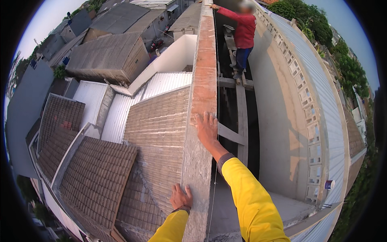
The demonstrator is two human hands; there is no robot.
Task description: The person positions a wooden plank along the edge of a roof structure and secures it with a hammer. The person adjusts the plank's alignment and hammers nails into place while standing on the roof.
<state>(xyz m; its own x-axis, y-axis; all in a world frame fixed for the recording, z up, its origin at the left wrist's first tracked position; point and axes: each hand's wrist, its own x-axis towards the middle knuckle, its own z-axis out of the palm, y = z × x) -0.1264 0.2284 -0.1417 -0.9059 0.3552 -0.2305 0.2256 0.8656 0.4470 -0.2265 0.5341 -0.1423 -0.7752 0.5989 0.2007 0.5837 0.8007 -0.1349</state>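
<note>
A long, narrow wall (196, 161) runs away from me, grey along its near part and topped with orange brick (204, 68) farther off. My right hand (207, 128) lies on the wall top where the brick begins, its fingers stretched forward and apart. Nearer and lower, my left hand (181, 197) rests against the wall's left edge with its fingers spread. Neither hand holds anything. Yellow sleeves cover both my forearms. A thin string (215, 183) runs along the right side of the wall.
A co-worker in a red shirt (244, 30) stands on planks (238, 76) at the far right, one arm reaching to the wall. Concrete beams (242, 121) cross a deep dark gap there. Tiled roofs (96, 177) lie far below on the left. A small can (329, 184) sits at right.
</note>
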